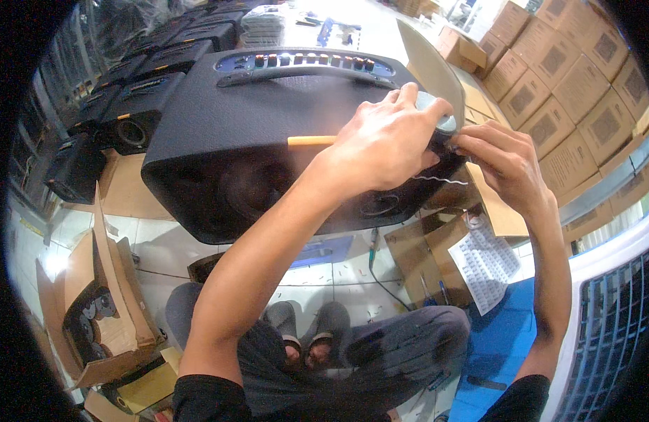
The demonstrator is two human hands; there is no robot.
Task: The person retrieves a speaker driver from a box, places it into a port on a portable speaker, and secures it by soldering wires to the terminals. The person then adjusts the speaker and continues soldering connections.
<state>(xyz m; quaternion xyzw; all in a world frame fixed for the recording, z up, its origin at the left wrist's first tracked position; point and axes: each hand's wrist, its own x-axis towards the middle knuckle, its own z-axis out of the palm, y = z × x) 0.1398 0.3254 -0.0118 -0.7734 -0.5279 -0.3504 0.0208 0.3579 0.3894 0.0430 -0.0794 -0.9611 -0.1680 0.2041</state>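
Head: our left hand (pixel 388 137) grips a pale-blue round piece (pixel 446 124); right hand's (pixel 506 158) grip, we cannot tell. Loose white wire (pixel 440 179) may snag if the piece slips.

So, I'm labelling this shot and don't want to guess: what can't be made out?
In the head view:
- Pale blue round piece: largely covered by the left grip.
- What the right grip touches: too small and dark.
- Black speaker: near face partly behind the left forearm.
- Printed sheet: print too small.
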